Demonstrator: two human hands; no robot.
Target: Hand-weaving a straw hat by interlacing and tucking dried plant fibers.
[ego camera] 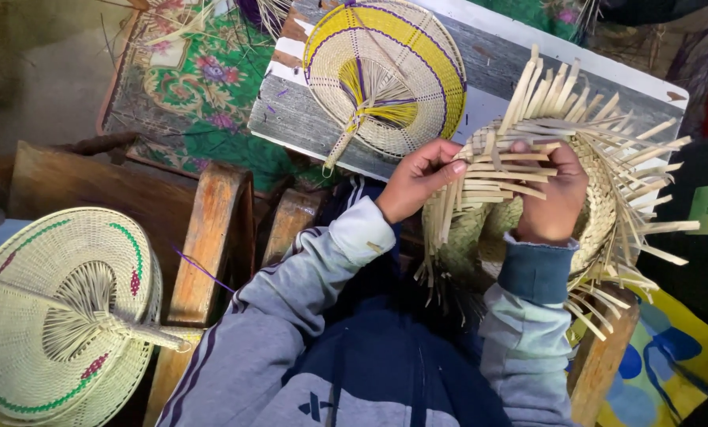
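Here, nearest me: my own grey and navy sleeves, cuffs pushed toward the wrists, filling the lower middle of the view

Item, my left hand (419,179): fingers bent together, tips pinching the loose straw strips at the left edge of the half-woven fan (528,190)

Item, my right hand (555,198): laid over the middle of the same piece, fingers curled shut around its woven strips, thumb side up

Item, half-woven fan: pale natural straw, round body partly plaited, unfinished ends sticking out in a fringe above, right and below; it sits between both hands over my lap, against the edge of the grey plank (306,119)

Item, stacked finished fans (61,316): cream with green and maroon marks, handle pointing right, at my lower left, well apart from the hands

Item, wooden frame pieces (211,237): upright, between that stack and my left arm

Item, yellow and purple fan (385,71): finished, lying flat on the grey plank beyond my left hand

Item, floral green mat (203,87): farthest, upper left, with stray straw on it
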